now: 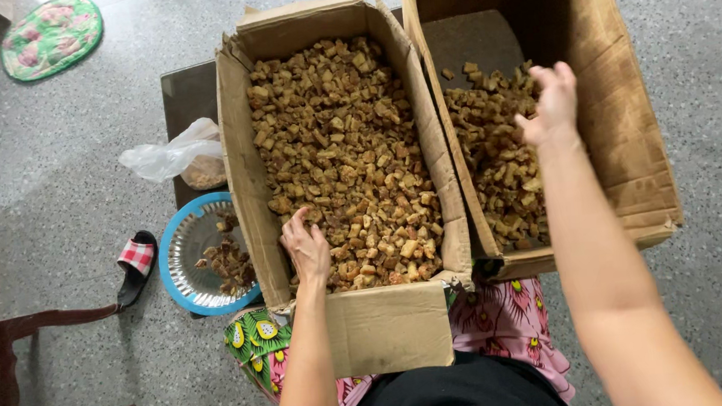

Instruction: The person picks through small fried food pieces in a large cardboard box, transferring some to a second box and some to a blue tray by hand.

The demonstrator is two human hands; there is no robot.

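Note:
Two open cardboard boxes rest against my lap. The left box (242,165) is nearly full of small brown cubed pieces (339,144). My left hand (306,248) lies palm down on those pieces at the box's near left corner, fingers slightly curled; whether it grips any is hidden. The right box (629,122) holds a lower pile of the same brown pieces (495,158). My right hand (552,104) hovers over that pile near its far right side, fingers loosely bent, and nothing shows in it.
A blue-rimmed metal plate (181,260) with darker pieces sits on the floor left of the boxes. Behind it are a clear plastic bag (170,154) and a dark low stool (189,96). A checked slipper (136,265), a wooden chair (14,376) and a floral mat (51,34) lie further left.

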